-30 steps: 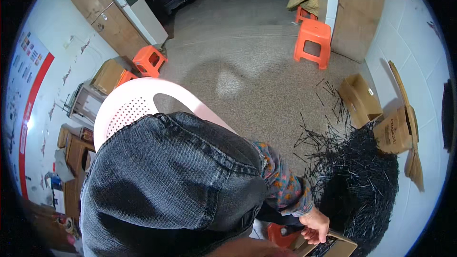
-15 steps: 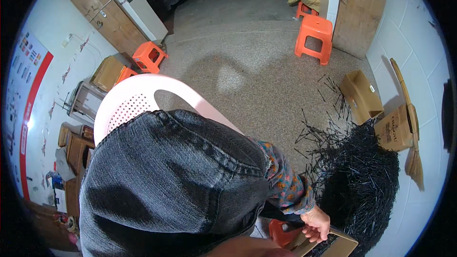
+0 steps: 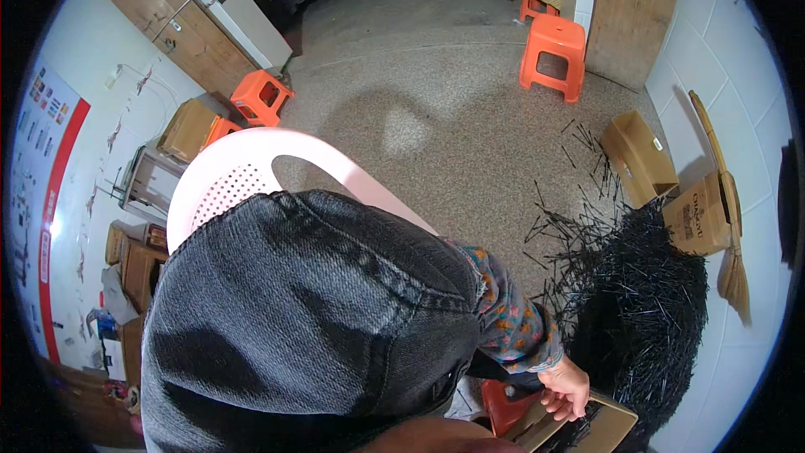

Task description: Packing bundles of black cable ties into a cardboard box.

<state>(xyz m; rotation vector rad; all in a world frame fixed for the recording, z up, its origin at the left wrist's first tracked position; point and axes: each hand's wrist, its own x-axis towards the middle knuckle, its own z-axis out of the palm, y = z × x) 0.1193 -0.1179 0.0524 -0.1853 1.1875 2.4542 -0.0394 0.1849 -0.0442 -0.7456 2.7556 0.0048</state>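
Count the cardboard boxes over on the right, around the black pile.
3: the far box beyond the black pile, a second box beside the broom, and the near box at the right hand. More could be hidden.

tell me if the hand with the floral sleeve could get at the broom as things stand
Probably not: the broad heap of black sticks lies between that hand and the broom, blocking the direct way.

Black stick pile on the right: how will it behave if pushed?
The black stick pile probably sheds rather than moving as one: loose sticks lie scattered at its edge. They may snag each other, since they cross at many angles. Single ones are likely fairly stiff; they look straight.
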